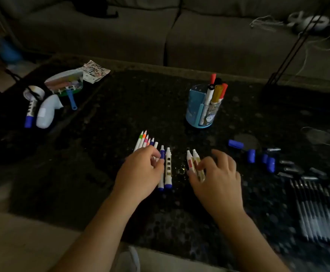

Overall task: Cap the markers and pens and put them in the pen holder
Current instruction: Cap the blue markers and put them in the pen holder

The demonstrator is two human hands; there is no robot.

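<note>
Thin markers (143, 141) lie uncapped in a row on the dark counter (101, 154), partly under the left hand (140, 169). Its fingers are curled and its fingertips touch a blue-banded marker (161, 182); I cannot tell if it grips anything. The right hand (218, 177) pinches the red and gold markers (190, 162) between thumb and fingers. The pen holder (195, 103), with capped markers inside, stands beyond the right hand. Blue caps (250, 156) lie right of that hand.

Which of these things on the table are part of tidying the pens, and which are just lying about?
Part of the job: uncapped markers, blue caps, pen holder, black pens.
Just lying about: tape roll, printed sheet, clear packet.
</note>
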